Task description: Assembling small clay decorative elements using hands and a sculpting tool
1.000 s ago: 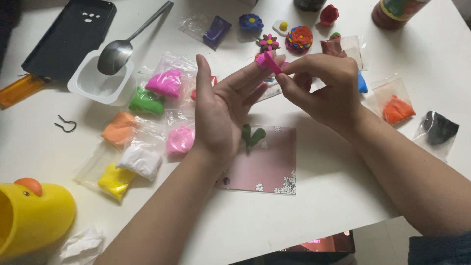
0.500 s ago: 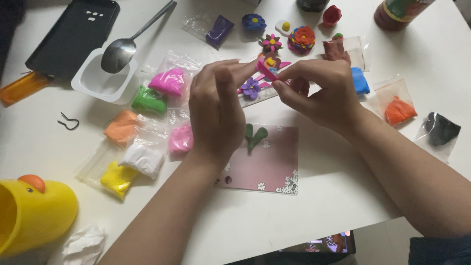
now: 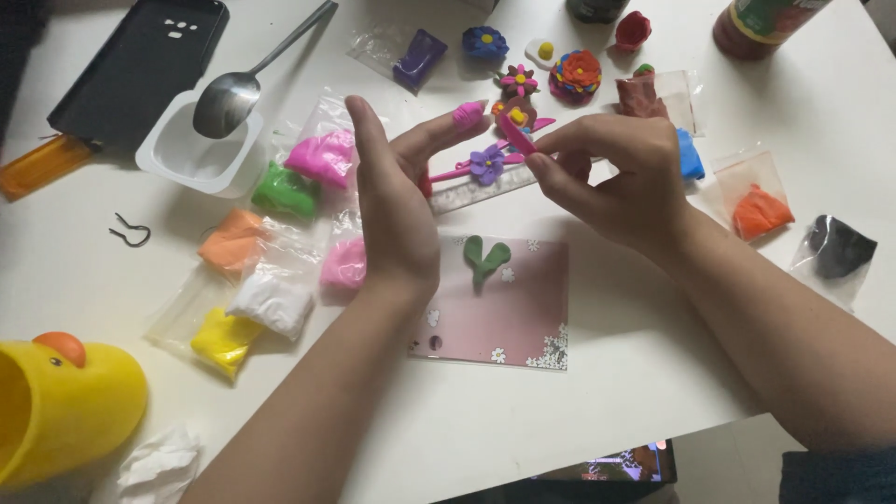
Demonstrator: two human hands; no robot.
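Note:
My left hand (image 3: pixel 397 201) is held on edge above the table with its fingers stretched out. A small pink clay blob (image 3: pixel 467 114) sits on its index fingertip. My right hand (image 3: pixel 621 177) pinches a thin pink clay strip (image 3: pixel 516 133) between thumb and fingers, close to the left fingertips. Under the hands lie a purple clay flower (image 3: pixel 486 163) and a clear ruler (image 3: pixel 485 194). A pink card (image 3: pixel 504 313) with green clay leaves (image 3: pixel 485 257) lies below them.
Bags of pink (image 3: pixel 322 157), green (image 3: pixel 285 191), orange (image 3: pixel 231 243), white (image 3: pixel 271 303) and yellow clay (image 3: pixel 224 338) lie at the left. A white cup (image 3: pixel 182 154) with a spoon (image 3: pixel 229 98), a yellow duck container (image 3: pixel 61 411) and finished clay flowers (image 3: pixel 577 73) are around.
My left hand curled over the pink clay half a second ago and has now opened, with its fingers stretched out. My right hand has stayed in place, pinching the strip.

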